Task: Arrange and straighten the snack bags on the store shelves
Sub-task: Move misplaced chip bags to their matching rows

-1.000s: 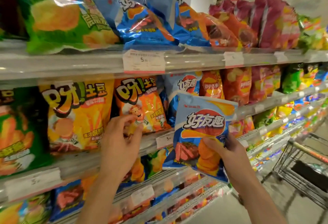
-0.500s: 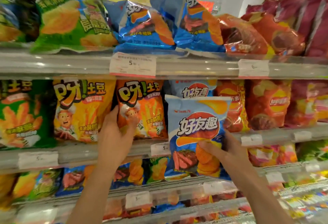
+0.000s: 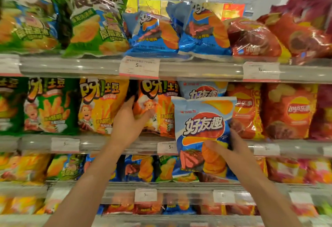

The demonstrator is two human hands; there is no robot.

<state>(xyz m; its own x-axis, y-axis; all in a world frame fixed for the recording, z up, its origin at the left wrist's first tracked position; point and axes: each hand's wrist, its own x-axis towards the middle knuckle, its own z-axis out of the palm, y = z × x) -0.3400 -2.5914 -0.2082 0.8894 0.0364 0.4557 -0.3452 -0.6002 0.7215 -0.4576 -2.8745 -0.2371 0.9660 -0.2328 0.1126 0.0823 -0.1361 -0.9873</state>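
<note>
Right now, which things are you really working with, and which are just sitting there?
In use:
- light blue chip bag with red oval logo, gripped by the right hand
- orange potato-stick bag with cartoon chef, held by the left hand

Just sitting there:
- green wavy-chip bags up top
- red crisp bags
- white price tag

The held blue bag [image 3: 203,129] hides most of the blue bag behind [image 3: 201,90]; bottom-shelf bags [image 3: 149,207] are blurred.

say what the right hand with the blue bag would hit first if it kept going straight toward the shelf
Probably the matching blue bag on the shelf, which stands directly behind the held blue bag in the right hand; depth is hard to judge.
</note>
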